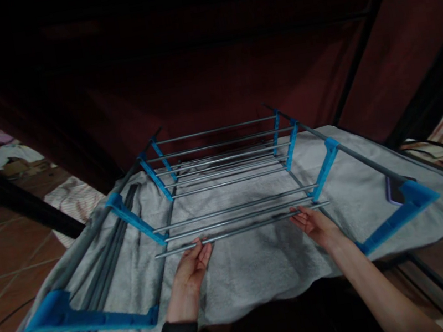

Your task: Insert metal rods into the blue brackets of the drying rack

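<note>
A shelf frame of grey metal rods with blue plastic connectors (128, 217) lies on a grey towel (254, 267). My left hand (191, 269) and my right hand (315, 224) both reach palm-up under a loose grey rod (242, 228) at the frame's near side. Their fingers are stretched out and touch the rod from below, one hand near each end. A black band sits on my left wrist.
Spare grey rods (104, 252) lie bundled on the towel at the left. Two long blue side pieces (86, 319) (398, 219) flank my arms. A dark phone (393, 189) rests at the right. Dark red fabric walls stand behind. Tiled floor with clutter lies left.
</note>
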`<state>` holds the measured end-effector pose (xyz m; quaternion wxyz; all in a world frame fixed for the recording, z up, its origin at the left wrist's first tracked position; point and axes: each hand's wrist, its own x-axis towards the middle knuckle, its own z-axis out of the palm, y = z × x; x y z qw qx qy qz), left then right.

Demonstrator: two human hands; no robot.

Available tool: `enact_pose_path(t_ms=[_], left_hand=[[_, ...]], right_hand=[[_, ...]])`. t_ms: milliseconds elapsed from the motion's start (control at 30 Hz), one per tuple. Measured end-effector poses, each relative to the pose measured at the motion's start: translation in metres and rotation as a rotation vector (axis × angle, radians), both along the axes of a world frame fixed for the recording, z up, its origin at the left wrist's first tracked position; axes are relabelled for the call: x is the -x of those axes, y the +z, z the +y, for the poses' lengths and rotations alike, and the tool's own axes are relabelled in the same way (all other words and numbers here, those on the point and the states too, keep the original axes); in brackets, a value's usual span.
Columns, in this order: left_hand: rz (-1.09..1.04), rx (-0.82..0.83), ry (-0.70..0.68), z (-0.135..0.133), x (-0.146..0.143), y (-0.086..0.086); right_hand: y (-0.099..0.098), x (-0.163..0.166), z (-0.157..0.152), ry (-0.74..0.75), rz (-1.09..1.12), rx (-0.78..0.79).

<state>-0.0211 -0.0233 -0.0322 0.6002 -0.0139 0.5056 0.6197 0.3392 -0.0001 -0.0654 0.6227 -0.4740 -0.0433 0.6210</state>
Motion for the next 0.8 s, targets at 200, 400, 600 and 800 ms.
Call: enact_pose_path(t_ms=[200, 400, 600, 800], left_hand=[[-0.038, 0.011, 0.04, -0.005, -0.005, 0.002], [-0.07, -0.054, 0.0, -0.009, -0.004, -0.007], [-0.07, -0.06, -0.024, -0.008, -0.005, -0.01], [-0.057, -0.061, -0.03, -0.008, -0.006, -0.008]], right_hand=[[-0.005, -0.004, -0.002, 0.018, -0.041, 0.027], [-0.011, -0.006, -0.001, 0.03, -0.059, 0.043], [-0.008, -0.001, -0.002, 0.021, -0.069, 0.065], [-0.004, 0.0, -0.001, 0.028, -0.056, 0.077]])
